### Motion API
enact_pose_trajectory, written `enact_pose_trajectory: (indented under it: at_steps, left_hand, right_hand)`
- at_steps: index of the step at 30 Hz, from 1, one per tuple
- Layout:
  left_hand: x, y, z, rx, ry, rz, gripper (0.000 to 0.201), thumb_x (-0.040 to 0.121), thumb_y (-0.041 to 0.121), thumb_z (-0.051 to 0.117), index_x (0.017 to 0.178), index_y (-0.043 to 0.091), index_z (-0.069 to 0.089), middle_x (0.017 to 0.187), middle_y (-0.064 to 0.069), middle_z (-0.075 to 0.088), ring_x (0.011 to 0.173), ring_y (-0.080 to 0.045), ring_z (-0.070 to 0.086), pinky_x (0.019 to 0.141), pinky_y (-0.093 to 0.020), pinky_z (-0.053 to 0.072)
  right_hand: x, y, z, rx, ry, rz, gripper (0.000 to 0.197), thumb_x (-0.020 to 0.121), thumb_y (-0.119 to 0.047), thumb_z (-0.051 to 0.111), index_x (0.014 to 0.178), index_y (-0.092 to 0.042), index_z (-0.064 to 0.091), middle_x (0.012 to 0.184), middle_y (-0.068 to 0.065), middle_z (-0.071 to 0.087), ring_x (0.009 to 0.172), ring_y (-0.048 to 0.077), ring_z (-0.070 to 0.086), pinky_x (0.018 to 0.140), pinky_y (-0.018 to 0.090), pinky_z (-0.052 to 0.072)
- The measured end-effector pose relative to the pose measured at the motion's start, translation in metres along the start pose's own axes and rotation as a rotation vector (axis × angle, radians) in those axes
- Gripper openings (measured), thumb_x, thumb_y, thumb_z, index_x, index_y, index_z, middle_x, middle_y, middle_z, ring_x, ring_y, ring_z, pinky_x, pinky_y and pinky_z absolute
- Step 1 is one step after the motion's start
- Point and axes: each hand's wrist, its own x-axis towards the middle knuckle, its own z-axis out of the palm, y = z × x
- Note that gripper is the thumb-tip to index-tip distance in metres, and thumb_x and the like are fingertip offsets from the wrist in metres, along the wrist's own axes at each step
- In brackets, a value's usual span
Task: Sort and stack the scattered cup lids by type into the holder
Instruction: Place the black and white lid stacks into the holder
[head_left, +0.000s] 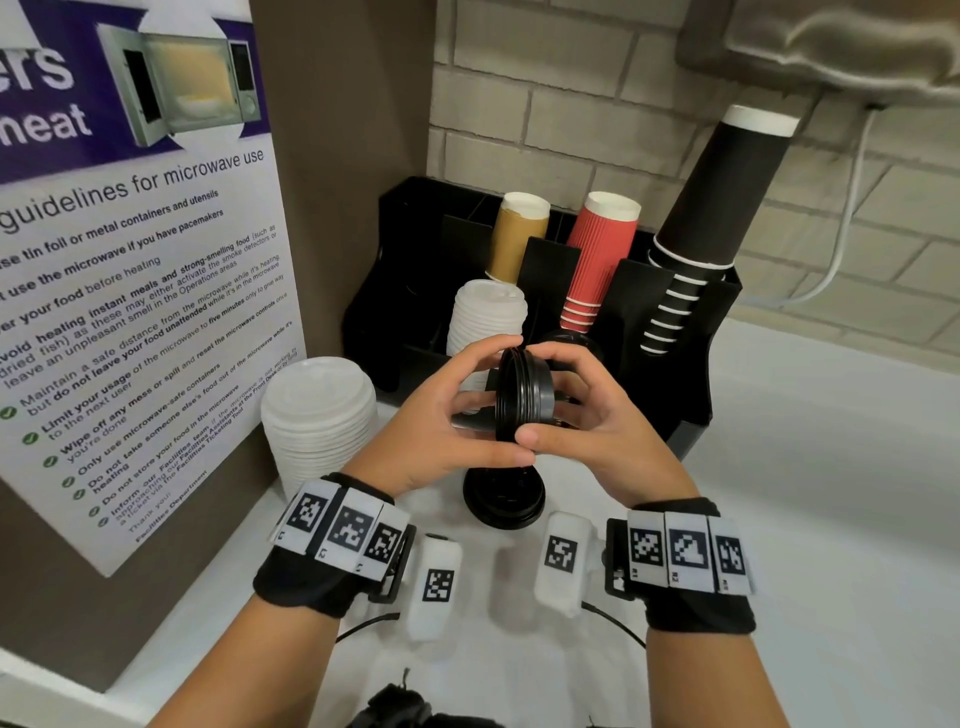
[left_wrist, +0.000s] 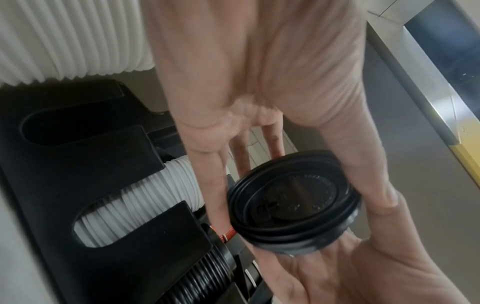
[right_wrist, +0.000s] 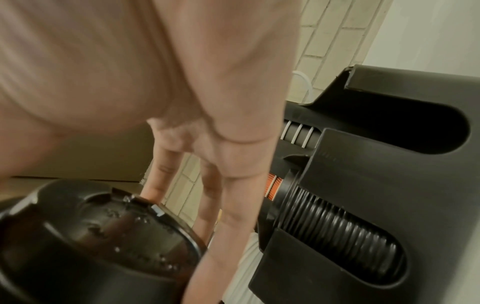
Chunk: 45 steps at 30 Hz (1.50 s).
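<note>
Both hands hold a small stack of black lids (head_left: 522, 397) on edge in front of the black holder (head_left: 691, 374). My left hand (head_left: 457, 410) grips the stack's left side, thumb under it, fingers over the top. My right hand (head_left: 582, 410) grips its right side. The same black lids (left_wrist: 293, 202) show between both hands in the left wrist view, and large and blurred (right_wrist: 103, 236) in the right wrist view. More black lids (head_left: 504, 493) lie on the counter below. A white lid stack (head_left: 319, 415) stands at the left. White lids (head_left: 485, 317) and black lids (right_wrist: 335, 232) fill holder slots.
The holder's rear slots carry brown cups (head_left: 517, 236), red cups (head_left: 597, 260) and tall black cups (head_left: 701, 228). A microwave notice (head_left: 130, 291) covers the panel at the left. A brick wall (head_left: 571, 93) stands behind. A white cable (head_left: 841, 244) hangs at the right. White counter (head_left: 831, 493) spreads right.
</note>
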Motion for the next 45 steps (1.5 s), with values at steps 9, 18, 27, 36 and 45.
enact_pose_trajectory:
  at_steps: [9,18,27,36,45]
  left_hand:
    - [0.001,-0.006,-0.002,-0.013,0.028,0.012,0.094,0.062,0.019,0.09,0.137,0.049,0.042,0.14,0.016,0.045,0.125,-0.009,0.054,0.088,-0.03,0.055]
    - [0.004,-0.001,-0.014,0.138,0.33,0.031,0.06,0.079,0.036,0.071,0.132,0.041,0.043,0.13,0.007,0.053,0.111,-0.012,0.061,0.093,-0.028,0.049]
    - [0.004,0.0,-0.013,0.165,0.337,0.023,0.053,0.086,0.018,0.07,0.131,0.034,0.046,0.128,0.005,0.053,0.108,-0.013,0.062,0.092,-0.026,0.052]
    - [0.003,-0.002,-0.013,0.162,0.341,0.014,0.052,0.085,0.021,0.07,0.129,0.037,0.047,0.126,0.007,0.054,0.105,-0.009,0.062,0.09,-0.024,0.05]
    - [0.002,-0.002,-0.013,0.161,0.328,0.031,0.05,0.083,0.024,0.07,0.127,0.036,0.049,0.127,0.005,0.054,0.104,-0.01,0.063,0.086,-0.02,0.051]
  right_hand:
    - [0.007,-0.003,0.001,0.028,0.021,-0.023,0.063,0.065,-0.028,0.082,0.121,-0.035,0.053,0.108,-0.008,0.066,0.104,0.018,0.065,0.084,0.035,0.056]
    - [0.071,-0.007,-0.07,-0.649,0.22,0.017,0.056,0.073,-0.014,0.079,0.125,-0.023,0.057,0.121,-0.002,0.058,0.105,0.009,0.057,0.086,0.01,0.041]
    - [0.093,0.003,-0.068,-1.076,-0.1,0.154,0.068,0.078,-0.022,0.074,0.14,-0.026,0.046,0.14,0.008,0.046,0.128,0.024,0.043,0.107,0.039,0.038]
    - [0.071,0.02,-0.049,-1.345,0.001,0.077,0.077,0.081,-0.027,0.07,0.148,-0.027,0.032,0.132,0.007,0.041,0.12,0.027,0.037,0.101,0.042,0.04]
    - [0.057,0.022,-0.035,-1.434,0.109,0.018,0.069,0.086,-0.027,0.064,0.147,-0.024,0.033,0.125,0.008,0.041,0.113,0.026,0.04,0.092,0.038,0.044]
